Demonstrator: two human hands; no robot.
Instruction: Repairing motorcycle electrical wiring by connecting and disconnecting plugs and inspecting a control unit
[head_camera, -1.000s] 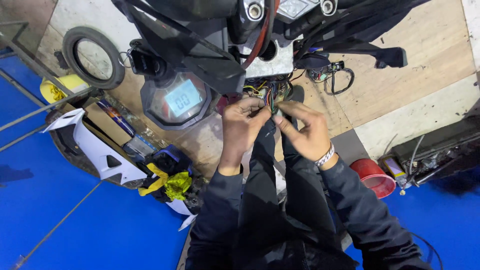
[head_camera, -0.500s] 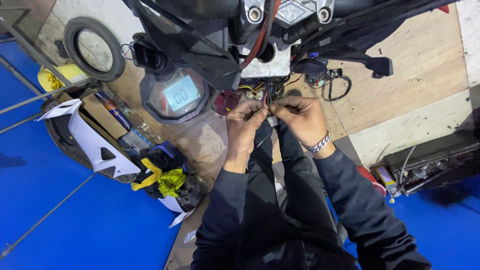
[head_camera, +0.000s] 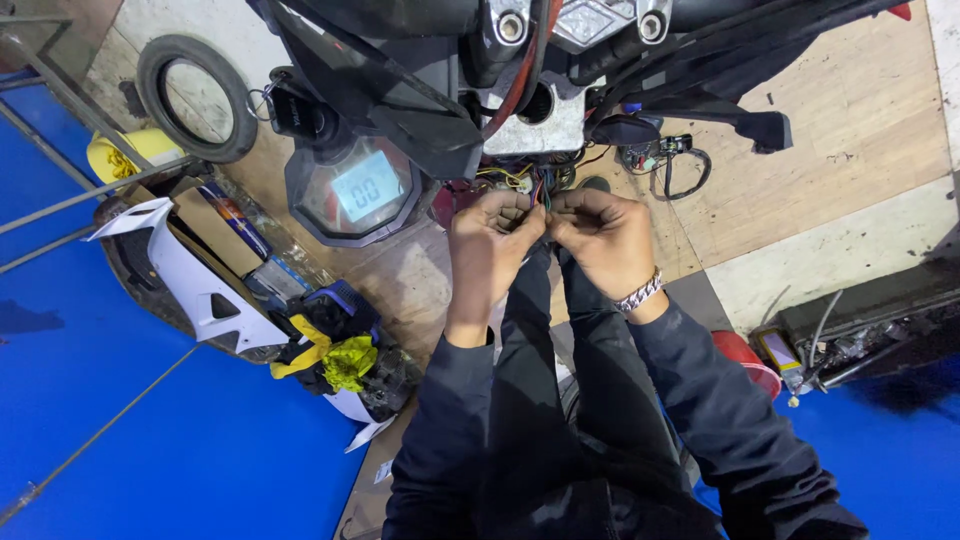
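Note:
A bundle of coloured wires (head_camera: 528, 182) hangs out from under the front of a black motorcycle (head_camera: 420, 60). My left hand (head_camera: 490, 245) and my right hand (head_camera: 600, 235) meet just below the bundle, fingers curled and pinching the wire ends between them. A metal bracelet (head_camera: 640, 294) circles my right wrist. What exactly sits between the fingertips is hidden by my knuckles. A round instrument cluster (head_camera: 358, 190) with a lit display sits just left of my left hand.
A loose tyre (head_camera: 190, 95) lies at the upper left on the wooden floor (head_camera: 850, 130). A white fairing panel (head_camera: 190, 275), a cardboard box (head_camera: 215, 225) and yellow rags (head_camera: 335, 360) lie left. A red container (head_camera: 745, 360) sits right. Blue ground (head_camera: 150, 450) surrounds the platform.
Both hands have drawn closer together under the wire bundle, and the view has shifted slightly so the instrument cluster and hands sit lower in the frame.

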